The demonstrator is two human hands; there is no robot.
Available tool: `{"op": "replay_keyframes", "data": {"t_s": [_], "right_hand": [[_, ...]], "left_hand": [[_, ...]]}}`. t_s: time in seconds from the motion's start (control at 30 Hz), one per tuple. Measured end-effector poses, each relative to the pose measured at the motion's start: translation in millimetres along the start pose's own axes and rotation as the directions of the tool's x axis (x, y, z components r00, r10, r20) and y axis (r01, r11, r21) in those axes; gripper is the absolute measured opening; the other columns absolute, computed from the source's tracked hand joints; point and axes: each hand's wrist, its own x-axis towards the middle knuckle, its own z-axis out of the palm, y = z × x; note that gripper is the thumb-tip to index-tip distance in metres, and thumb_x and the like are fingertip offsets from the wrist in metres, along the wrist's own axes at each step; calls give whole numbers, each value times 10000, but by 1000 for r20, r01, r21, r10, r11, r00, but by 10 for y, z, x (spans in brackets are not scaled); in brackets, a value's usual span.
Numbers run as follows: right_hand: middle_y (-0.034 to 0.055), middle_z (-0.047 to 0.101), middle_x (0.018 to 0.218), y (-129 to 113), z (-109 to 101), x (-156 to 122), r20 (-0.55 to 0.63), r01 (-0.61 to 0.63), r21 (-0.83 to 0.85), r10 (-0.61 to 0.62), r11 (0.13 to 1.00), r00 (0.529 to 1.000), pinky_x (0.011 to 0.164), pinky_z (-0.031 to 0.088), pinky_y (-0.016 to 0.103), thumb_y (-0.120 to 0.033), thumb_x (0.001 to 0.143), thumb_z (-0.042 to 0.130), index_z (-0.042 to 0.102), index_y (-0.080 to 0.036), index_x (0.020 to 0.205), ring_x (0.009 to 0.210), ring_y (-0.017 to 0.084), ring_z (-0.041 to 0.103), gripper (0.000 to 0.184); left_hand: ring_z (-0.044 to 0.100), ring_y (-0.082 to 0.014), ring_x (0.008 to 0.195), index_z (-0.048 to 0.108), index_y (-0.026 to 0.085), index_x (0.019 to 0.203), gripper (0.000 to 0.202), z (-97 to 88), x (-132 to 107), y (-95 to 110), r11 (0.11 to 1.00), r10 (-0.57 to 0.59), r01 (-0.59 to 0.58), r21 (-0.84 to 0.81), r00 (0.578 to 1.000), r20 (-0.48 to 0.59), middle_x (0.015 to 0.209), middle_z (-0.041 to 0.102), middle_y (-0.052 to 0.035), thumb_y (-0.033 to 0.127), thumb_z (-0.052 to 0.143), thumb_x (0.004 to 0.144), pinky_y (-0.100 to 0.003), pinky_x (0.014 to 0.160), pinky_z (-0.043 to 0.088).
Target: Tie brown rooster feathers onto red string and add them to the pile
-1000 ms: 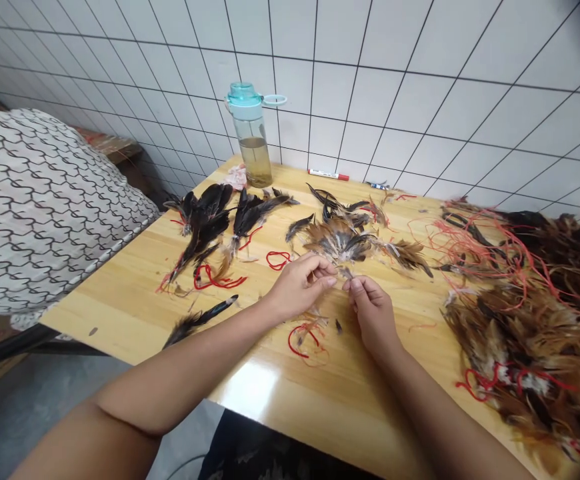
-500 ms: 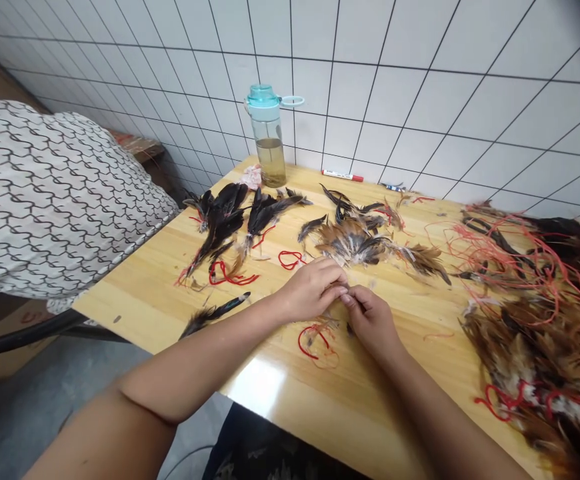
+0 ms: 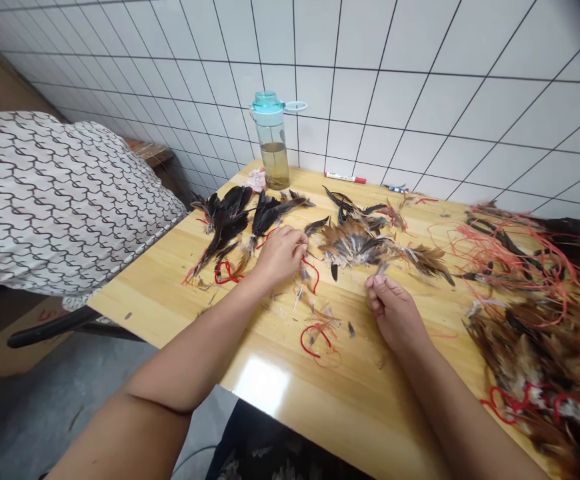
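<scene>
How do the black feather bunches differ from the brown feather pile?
The black feather bunches are dark and glossy; the brown feather pile is streaked brown and cream. The bunches lie apart in small clusters; the pile is one thick mass running out of view. Both lie on the wooden table, with red string.

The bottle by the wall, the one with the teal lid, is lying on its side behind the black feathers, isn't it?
Not on its side: the head view shows the bottle standing upright. The rest holds: it is by the wall, has a teal lid and stands behind the black feathers.
</scene>
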Motion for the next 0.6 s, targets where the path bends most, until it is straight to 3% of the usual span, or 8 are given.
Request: {"op": "replay_keyframes", "data": {"t_s": [0.1, 0.2, 0.33, 0.43, 0.6], "right_hand": [[-44, 423, 589, -24, -26, 40, -5, -40, 110, 41, 993, 999, 479, 242, 217, -452, 635, 784, 614, -179, 705, 508, 64, 325, 329], [-45, 424, 596, -20, -39, 55, -13, -34, 109, 36, 993, 999, 484, 251, 223, -450, 624, 782, 604, -182, 701, 508, 67, 329, 331], [-34, 440, 607, 42, -14, 18, -11, 70, -178, -73, 982, 997, 501, 268, 243, -507, 756, 664, 612, -188, 733, 529, 88, 360, 324], [-30, 448, 604, 86, 5, -11, 34, 134, -372, -130, 918, 991, 534, 302, 253, -505, 826, 584, 610, -189, 738, 548, 101, 392, 329], [-33, 441, 616, 90, -1, -14, 32, 122, -417, -120, 901, 992, 529, 293, 252, -497, 860, 537, 603, -191, 773, 551, 104, 396, 324]], "left_hand": [[577, -205, 913, 646, 173, 849, 166, -22, -9, -39, 999, 24, -26, 21, 997, 67, 908, 648, -64, 167, 480, 847, -341, 837, 443], [581, -195, 875, 652, 180, 826, 147, -85, -9, -78, 1000, 27, -29, 11, 989, 146, 860, 651, -49, 161, 506, 820, -324, 808, 440], [576, -172, 860, 677, 187, 862, 209, -169, -5, -96, 993, 117, -119, -3, 971, 207, 858, 641, -42, 93, 506, 789, -299, 810, 433], [571, -156, 846, 695, 183, 850, 246, -168, -12, -87, 976, 217, -209, -59, 926, 309, 843, 634, -44, 56, 494, 785, -273, 799, 435], [561, -171, 894, 704, 198, 861, 260, -55, -36, -97, 966, 250, -256, -38, 884, 395, 867, 630, -53, 53, 503, 780, -273, 807, 430]]}}
